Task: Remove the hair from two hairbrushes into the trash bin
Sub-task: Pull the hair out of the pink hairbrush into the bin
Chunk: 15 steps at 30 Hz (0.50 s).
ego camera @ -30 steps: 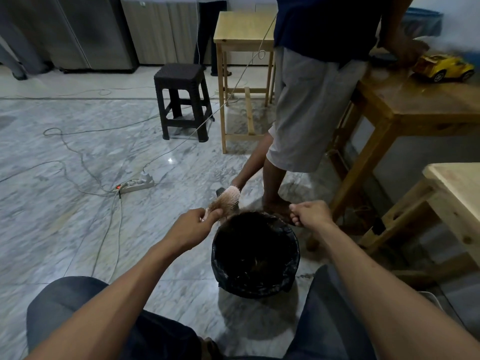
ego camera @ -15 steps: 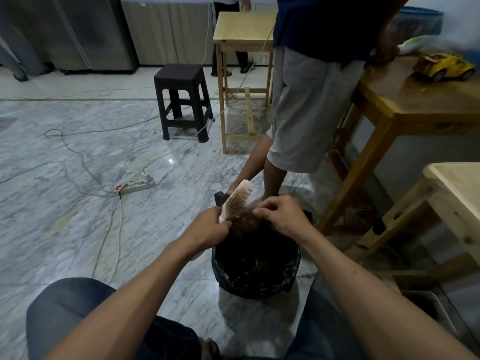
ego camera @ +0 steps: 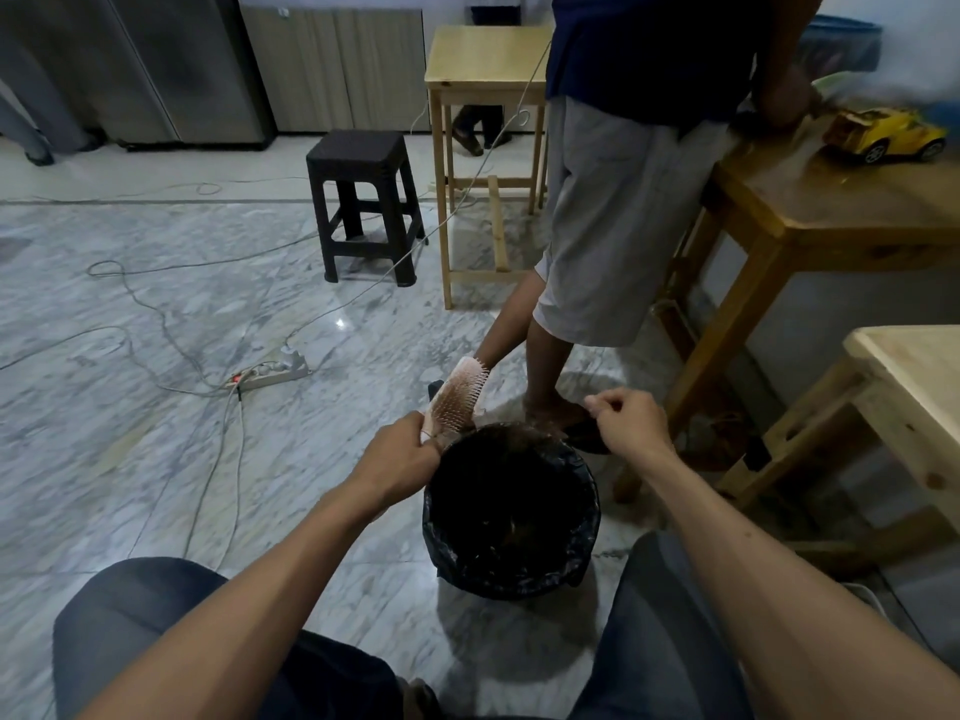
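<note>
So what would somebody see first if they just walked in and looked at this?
Probably the pale bristly hairbrush, held up by the left hand at the far left rim of the round bin lined with a black bag on the marble floor. The right hand is pinched shut over the bin's far right rim. The bright yellow toy car sits on the wooden table at upper right.

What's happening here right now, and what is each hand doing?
A seated person is cleaning a hairbrush over a black-lined trash bin on the floor. The left hand grips the brush by its handle at the bin's far rim. The right hand is pinched shut beside it; any hair in it is too fine to see.
</note>
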Each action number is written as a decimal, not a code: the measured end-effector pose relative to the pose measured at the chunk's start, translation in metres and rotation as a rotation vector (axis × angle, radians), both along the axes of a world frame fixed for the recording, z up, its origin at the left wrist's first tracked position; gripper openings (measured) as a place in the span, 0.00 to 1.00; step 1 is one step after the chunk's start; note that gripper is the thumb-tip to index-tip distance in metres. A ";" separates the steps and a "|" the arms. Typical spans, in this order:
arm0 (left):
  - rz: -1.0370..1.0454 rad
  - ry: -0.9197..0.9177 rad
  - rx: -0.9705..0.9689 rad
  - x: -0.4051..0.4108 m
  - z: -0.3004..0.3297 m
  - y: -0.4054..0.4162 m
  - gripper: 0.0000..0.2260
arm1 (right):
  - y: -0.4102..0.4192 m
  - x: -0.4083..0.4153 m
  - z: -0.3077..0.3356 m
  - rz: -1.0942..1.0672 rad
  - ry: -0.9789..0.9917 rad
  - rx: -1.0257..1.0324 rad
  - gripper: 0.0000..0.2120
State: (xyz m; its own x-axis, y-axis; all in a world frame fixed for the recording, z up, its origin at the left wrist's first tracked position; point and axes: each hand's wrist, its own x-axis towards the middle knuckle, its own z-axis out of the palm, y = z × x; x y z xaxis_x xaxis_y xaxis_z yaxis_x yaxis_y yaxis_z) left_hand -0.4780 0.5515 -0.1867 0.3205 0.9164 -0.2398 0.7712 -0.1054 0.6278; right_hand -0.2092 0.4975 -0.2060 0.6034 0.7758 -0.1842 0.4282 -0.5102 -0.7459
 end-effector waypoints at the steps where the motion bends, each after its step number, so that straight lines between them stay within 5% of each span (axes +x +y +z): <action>1: -0.013 0.005 -0.018 -0.001 -0.001 0.001 0.08 | -0.001 -0.003 0.001 0.076 0.044 0.019 0.13; 7: -0.154 0.074 0.021 0.014 -0.002 -0.009 0.11 | 0.005 -0.041 -0.012 0.472 0.395 -0.035 0.30; 11: -0.183 0.125 0.065 0.015 0.000 -0.011 0.12 | 0.006 -0.054 -0.018 0.441 0.331 0.012 0.06; 15: -0.127 0.077 0.065 0.008 0.000 -0.009 0.12 | 0.005 -0.046 -0.018 0.338 0.295 0.015 0.04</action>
State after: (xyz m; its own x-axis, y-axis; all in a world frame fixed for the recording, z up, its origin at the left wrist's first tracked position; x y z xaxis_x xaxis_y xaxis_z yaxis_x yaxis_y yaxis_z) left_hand -0.4704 0.5430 -0.1869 0.4180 0.8839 -0.2099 0.7948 -0.2440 0.5557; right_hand -0.2552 0.5024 -0.2244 0.2387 0.9243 -0.2977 0.3365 -0.3663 -0.8675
